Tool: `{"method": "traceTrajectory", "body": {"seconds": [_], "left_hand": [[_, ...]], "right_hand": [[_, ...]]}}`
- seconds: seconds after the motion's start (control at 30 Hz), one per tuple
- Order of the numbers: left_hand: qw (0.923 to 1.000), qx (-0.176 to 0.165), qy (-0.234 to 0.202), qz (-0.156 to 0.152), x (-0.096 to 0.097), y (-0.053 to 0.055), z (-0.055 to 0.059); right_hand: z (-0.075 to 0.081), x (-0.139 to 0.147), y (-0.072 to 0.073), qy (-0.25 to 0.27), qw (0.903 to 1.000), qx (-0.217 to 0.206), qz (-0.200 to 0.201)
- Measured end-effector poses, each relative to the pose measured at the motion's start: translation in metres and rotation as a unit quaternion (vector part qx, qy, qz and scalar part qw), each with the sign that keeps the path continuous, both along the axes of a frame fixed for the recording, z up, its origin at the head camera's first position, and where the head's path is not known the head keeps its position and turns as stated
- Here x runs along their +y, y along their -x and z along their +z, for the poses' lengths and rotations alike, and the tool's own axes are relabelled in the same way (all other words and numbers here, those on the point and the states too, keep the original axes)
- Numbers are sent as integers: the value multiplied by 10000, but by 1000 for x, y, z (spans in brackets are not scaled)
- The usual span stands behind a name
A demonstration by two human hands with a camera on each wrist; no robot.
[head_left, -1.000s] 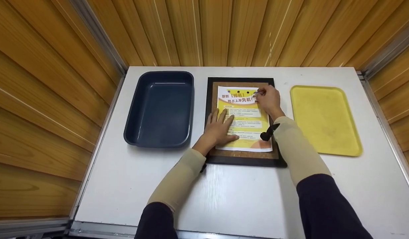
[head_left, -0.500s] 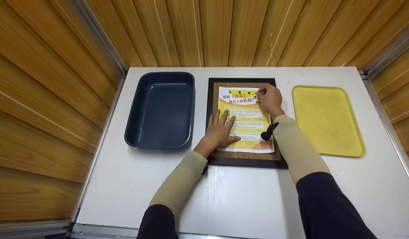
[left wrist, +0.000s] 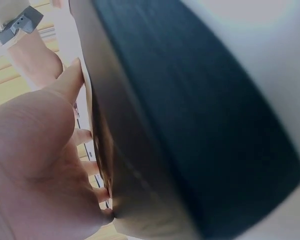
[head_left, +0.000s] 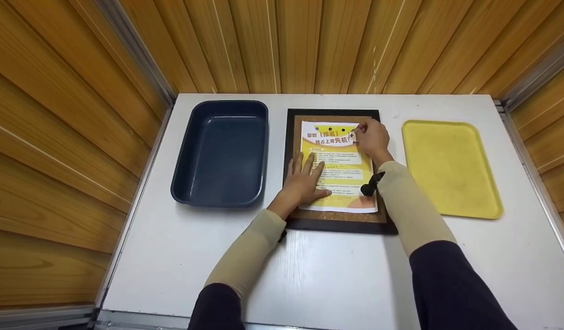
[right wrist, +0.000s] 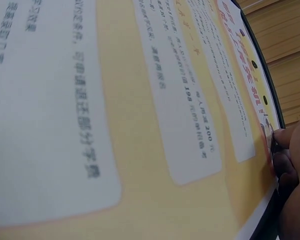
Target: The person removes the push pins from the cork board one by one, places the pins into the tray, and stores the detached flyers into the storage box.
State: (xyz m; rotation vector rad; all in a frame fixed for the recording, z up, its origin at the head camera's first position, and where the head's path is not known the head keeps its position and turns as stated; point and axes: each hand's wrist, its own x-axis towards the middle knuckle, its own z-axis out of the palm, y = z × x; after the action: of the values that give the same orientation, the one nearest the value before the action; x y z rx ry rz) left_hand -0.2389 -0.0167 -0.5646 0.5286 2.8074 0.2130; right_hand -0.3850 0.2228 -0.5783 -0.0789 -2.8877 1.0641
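Note:
A yellow and white printed poster [head_left: 339,201] lies on a brown corkboard [head_left: 336,216] with a black frame [head_left: 341,225]. My left hand [head_left: 302,185] rests flat on the poster's lower left, fingers spread; the left wrist view shows its palm [left wrist: 35,155] beside the board's edge. At the poster's top right corner, my right hand [head_left: 373,140] pinches a small thing, seemingly a push pin, mostly hidden by the fingers [right wrist: 285,137]. Several small dark round pin heads, one of them this dot [right wrist: 254,64], line the poster's top edge.
A deep dark blue tray [head_left: 222,160] stands left of the board on the white table [head_left: 327,275]. To the right lies a shallow yellow tray [head_left: 449,169], close to my right forearm. Wooden plank walls [head_left: 295,46] enclose the back and sides.
Both hands keep nearly the same places on the poster. The right fingertips shift only slightly at the corner, and a purplish bit seen between them a second ago is now hidden.

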Motion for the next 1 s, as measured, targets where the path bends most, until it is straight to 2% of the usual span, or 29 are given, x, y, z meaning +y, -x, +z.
{"method": "traceTrajectory", "body": {"seconds": [0.23, 0.33, 0.53, 0.9, 1.0], "left_hand": [[10000, -36, -52, -55, 3, 1, -2], [9999, -111, -18, -23, 3, 0, -2], [9998, -194, -52, 44, 0, 0, 2], [9995, -303, -118, 42, 1, -1, 1], [9997, -231, -109, 68, 2, 2, 1]], "right_hand": [[-2, 6, -2, 126, 9998, 48, -112], [-3, 8, -3, 214, 9997, 77, -36], [-2, 7, -5, 701, 9974, 30, 130], [-9, 17, -5, 1603, 9870, -143, 6], [-9, 19, -3, 1803, 9836, -71, 50]]}}
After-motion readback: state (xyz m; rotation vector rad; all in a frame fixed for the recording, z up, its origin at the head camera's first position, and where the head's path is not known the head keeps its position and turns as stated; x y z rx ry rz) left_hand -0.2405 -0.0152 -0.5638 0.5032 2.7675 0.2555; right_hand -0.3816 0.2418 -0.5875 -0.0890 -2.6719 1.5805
